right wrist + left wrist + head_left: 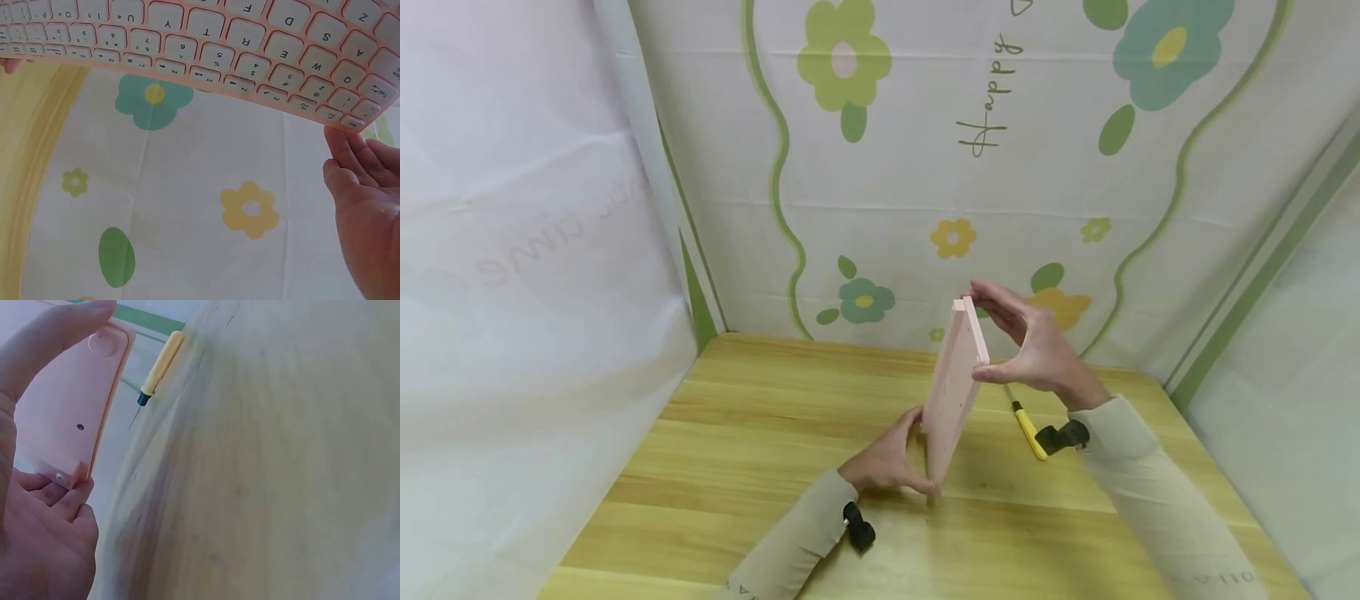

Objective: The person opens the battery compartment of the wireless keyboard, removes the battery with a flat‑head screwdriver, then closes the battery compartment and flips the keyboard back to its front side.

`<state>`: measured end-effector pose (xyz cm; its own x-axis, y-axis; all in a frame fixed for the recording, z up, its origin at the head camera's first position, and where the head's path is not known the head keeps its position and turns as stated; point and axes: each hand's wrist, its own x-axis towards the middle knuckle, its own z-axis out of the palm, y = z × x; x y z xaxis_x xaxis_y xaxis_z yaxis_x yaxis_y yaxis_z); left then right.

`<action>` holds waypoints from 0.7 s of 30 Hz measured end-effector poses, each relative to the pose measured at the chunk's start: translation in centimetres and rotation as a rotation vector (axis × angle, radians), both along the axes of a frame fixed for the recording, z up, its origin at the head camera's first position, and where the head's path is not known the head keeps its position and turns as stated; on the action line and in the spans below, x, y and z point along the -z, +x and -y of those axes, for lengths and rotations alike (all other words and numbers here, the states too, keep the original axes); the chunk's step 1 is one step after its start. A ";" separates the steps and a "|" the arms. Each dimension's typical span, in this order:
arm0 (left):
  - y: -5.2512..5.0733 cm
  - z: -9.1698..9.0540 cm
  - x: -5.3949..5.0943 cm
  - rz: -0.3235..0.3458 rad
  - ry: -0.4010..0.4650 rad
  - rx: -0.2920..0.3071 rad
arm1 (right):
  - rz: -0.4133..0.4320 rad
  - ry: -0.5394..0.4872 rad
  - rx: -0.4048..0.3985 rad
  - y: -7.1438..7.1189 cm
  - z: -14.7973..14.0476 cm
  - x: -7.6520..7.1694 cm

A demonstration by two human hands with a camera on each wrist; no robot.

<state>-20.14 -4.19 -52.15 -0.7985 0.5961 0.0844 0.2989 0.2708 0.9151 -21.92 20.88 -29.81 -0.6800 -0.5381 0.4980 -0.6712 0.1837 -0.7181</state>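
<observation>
Pink keyboard (955, 392) between both hands (887, 457) (1039, 350)

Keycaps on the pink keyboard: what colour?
White with dark print; the keycaps show best in the right wrist view.

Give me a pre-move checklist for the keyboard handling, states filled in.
1. Left hand grip on keyboard: ok, thumb and fingers hold the lower end.
2. Right hand grip: ok, thumb and fingers span the upper end.
3. Keyboard flat on table: not ok, held steeply tilted.
4. Lower end off the table: cannot tell, contact is unclear.
5. Screwdriver set down: ok, it lies on the table, in neither hand.
6. Screw seated in the underside's dark recess: cannot tell, too small.
</observation>
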 end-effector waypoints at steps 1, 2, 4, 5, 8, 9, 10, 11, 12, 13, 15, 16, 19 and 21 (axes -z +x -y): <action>0.0 0.1 0.0 0.003 0.000 -0.003 | 0.001 -0.004 -0.005 0.0 0.0 0.1; 0.0 0.2 0.0 0.003 -0.001 -0.006 | 0.003 -0.008 -0.009 0.0 -0.1 0.1; 0.1 0.5 -0.1 0.002 -0.018 -0.014 | 0.008 -0.015 -0.011 -0.1 -0.3 0.3; 0.0 0.7 -0.1 0.003 -0.025 -0.015 | 0.012 -0.021 -0.012 -0.1 -0.4 0.4; -0.1 1.7 -0.4 -0.011 -0.069 -0.017 | 0.028 -0.035 -0.011 -0.2 -1.1 0.9; -0.2 2.1 -0.5 -0.015 -0.080 -0.015 | 0.033 -0.039 -0.011 -0.1 -1.3 1.0; -0.3 2.5 -0.6 -0.019 -0.088 -0.012 | 0.035 -0.040 -0.009 -0.1 -1.6 1.2; -0.4 3.0 -0.7 -0.023 -0.097 -0.011 | 0.035 -0.043 -0.011 0.0 -1.9 1.3; -0.5 3.4 -0.7 -0.029 -0.106 -0.013 | 0.033 -0.043 -0.011 0.1 -2.1 1.5; -0.5 3.8 -0.8 -0.030 -0.112 -0.016 | 0.029 -0.041 -0.012 0.3 -2.4 1.7; -0.6 4.7 -0.9 -0.035 -0.126 -0.026 | 0.021 -0.027 -0.011 0.5 -3.0 2.1; -0.6 5.2 -1.0 -0.036 -0.133 -0.031 | 0.015 -0.016 -0.011 0.6 -3.3 2.4; -0.6 6.6 -1.2 -0.044 -0.148 -0.049 | 0.000 0.028 -0.009 0.8 -4.2 3.2; -0.6 7.5 -1.2 -0.053 -0.155 -0.056 | -0.010 0.065 -0.001 1.0 -4.8 3.9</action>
